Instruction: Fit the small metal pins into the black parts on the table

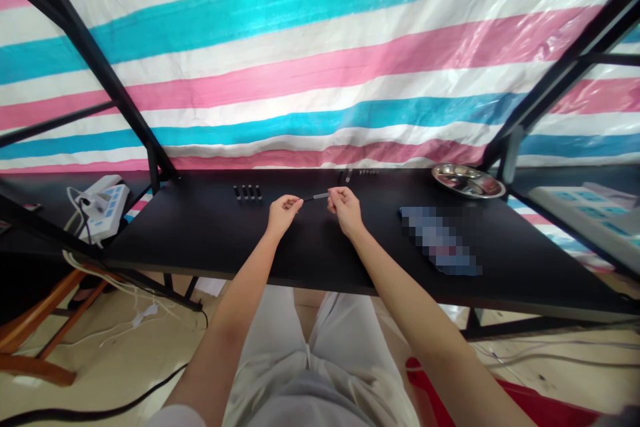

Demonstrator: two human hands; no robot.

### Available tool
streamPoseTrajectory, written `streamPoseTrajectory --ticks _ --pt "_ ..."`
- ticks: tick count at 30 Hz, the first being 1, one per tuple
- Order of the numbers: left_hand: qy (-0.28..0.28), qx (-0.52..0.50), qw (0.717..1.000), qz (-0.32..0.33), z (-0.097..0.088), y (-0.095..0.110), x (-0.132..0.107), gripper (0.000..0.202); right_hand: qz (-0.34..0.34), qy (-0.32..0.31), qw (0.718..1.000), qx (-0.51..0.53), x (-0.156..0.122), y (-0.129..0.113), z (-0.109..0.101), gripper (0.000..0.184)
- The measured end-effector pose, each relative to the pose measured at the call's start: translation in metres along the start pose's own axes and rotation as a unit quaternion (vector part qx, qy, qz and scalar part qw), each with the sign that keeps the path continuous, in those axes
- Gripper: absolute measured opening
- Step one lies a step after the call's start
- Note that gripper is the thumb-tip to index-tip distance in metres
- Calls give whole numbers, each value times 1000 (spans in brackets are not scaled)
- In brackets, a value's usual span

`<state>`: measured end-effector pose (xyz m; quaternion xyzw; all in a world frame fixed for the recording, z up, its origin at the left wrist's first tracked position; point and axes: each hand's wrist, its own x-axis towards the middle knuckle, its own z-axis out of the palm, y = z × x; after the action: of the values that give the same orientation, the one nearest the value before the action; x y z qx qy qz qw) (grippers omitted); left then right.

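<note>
Over the middle of the black table, my left hand pinches the dark end of a thin, pen-like piece. My right hand closes its fingertips on a translucent grey tube at the other side. The two parts lie in one line and seem to meet between my hands; whether they are joined is too small to tell. To the left, several short black cylinders with silvery bands stand in a row. Behind my right hand lie a dark and a clear slim piece, beside several tiny pale parts.
A divided round metal plate sits at the back right. Nearer lies a blurred blue packet. Power strips with cables are at the left. Black frame posts flank the table; a striped sheet hangs behind.
</note>
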<state>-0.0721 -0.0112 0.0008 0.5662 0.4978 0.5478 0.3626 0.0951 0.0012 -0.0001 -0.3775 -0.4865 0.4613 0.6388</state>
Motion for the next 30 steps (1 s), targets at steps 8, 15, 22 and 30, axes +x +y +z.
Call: streamPoseTrajectory --ticks 8,15,22,30 --pt "-29 -16 999 -4 1 3 -2 26 69 -75 993 67 -2 -2 1 37" --pt "-29 54 998 33 6 2 -6 25 97 -127 986 50 -6 -1 5 39" --pt "-138 372 889 229 -14 52 30 10 91 -123 988 -12 -4 2 3 40" --pt "-210 571 770 190 -50 84 104 14 69 -93 990 -75 -3 1 -1 35"
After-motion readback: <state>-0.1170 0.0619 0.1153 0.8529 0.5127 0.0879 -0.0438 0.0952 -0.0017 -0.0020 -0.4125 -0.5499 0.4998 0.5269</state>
